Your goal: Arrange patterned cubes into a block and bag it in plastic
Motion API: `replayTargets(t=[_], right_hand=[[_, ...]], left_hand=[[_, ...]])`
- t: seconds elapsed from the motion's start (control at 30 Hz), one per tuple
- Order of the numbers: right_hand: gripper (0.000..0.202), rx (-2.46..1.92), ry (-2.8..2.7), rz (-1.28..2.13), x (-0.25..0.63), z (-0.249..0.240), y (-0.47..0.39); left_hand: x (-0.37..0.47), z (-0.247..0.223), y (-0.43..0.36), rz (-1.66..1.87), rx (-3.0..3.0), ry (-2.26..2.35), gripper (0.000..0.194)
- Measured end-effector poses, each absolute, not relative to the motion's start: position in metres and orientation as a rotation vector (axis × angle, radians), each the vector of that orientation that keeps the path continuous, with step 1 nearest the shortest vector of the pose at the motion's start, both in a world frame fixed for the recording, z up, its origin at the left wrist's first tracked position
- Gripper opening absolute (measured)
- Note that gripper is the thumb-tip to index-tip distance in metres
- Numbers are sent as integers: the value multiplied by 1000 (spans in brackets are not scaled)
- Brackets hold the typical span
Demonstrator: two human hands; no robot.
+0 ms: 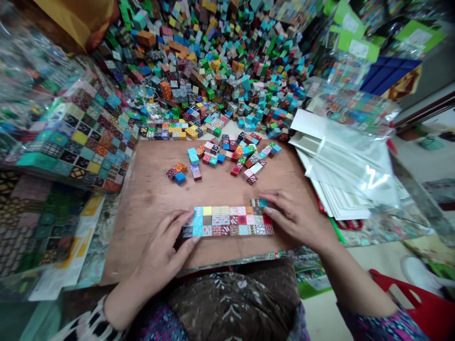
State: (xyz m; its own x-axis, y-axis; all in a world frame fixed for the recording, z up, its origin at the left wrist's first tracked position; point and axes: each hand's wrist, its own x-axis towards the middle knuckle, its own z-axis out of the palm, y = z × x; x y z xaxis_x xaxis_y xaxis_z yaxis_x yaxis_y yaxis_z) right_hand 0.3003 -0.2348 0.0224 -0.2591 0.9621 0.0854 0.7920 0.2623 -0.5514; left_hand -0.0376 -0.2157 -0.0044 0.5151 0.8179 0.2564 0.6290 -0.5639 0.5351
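A flat strip of small patterned cubes [220,220], several columns long and three rows deep, lies on a brown board [149,194]. My left hand [165,244] rests at the strip's left end, thumb and fingers apart against its edge. At the upper right corner, the thumb and forefinger of my right hand [291,218] close on a teal-topped block [263,202] beside a dark patterned one. Loose blocks [215,149] lie scattered on the board beyond the strip, with a blue block [179,178] nearer the left.
A large heap of cubes [220,61] covers the back. Wrapped cube blocks [95,137] stand at the left. White cards and clear plastic sleeves [348,166] are stacked at the right, near green-topped packets [355,47]. A red object [419,303] is at the lower right.
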Motion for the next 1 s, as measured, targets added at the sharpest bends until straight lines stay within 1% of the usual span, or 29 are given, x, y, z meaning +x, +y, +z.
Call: replayTargets(t=[0.03,0.13,0.17,0.2,0.23,0.37,0.47,0.5,0.57,0.67,0.7,0.77,0.83,1.0], right_hand=[[44,-1611,-2142,535,300,23,-238],[85,-1620,-2244,433,295,21,-245],[95,-1615,-2286,408,293,19,-246],[100,-1609,-2319,392,290,16,-246],[100,-1603,-2340,381,287,13,-246],[89,-1566,-2340,394,281,5,-243],[94,-1563,-2295,417,285,8,-248],[93,-1570,-2257,419,287,10,-251],[78,-1598,-2126,408,289,12,-261],[40,-1660,-1839,319,288,6,-281],[30,-1680,-1749,279,286,2,-287],[21,-1707,-1622,201,283,-7,-300],[20,-1700,-1580,147,278,-13,-311],[30,-1621,-1654,55,268,-9,-321]], left_hand=[[-38,-4,-216,695,2386,1196,42],[-38,-5,-216,689,2396,1203,42],[-39,-6,-216,684,2400,1206,42],[-39,-6,-216,679,2403,1208,43],[-39,-7,-216,679,2404,1210,43],[-39,-6,-216,690,2400,1206,43],[-39,-5,-217,699,2374,1214,42],[-38,-5,-217,694,2357,1223,42],[-38,-6,-218,676,2328,1238,43],[-39,-10,-218,690,2305,1245,44],[-40,-11,-217,703,2301,1245,44],[-40,-13,-216,714,2282,1257,44],[-41,-13,-216,714,2251,1280,42],[-41,-11,-215,727,2187,1331,39]])
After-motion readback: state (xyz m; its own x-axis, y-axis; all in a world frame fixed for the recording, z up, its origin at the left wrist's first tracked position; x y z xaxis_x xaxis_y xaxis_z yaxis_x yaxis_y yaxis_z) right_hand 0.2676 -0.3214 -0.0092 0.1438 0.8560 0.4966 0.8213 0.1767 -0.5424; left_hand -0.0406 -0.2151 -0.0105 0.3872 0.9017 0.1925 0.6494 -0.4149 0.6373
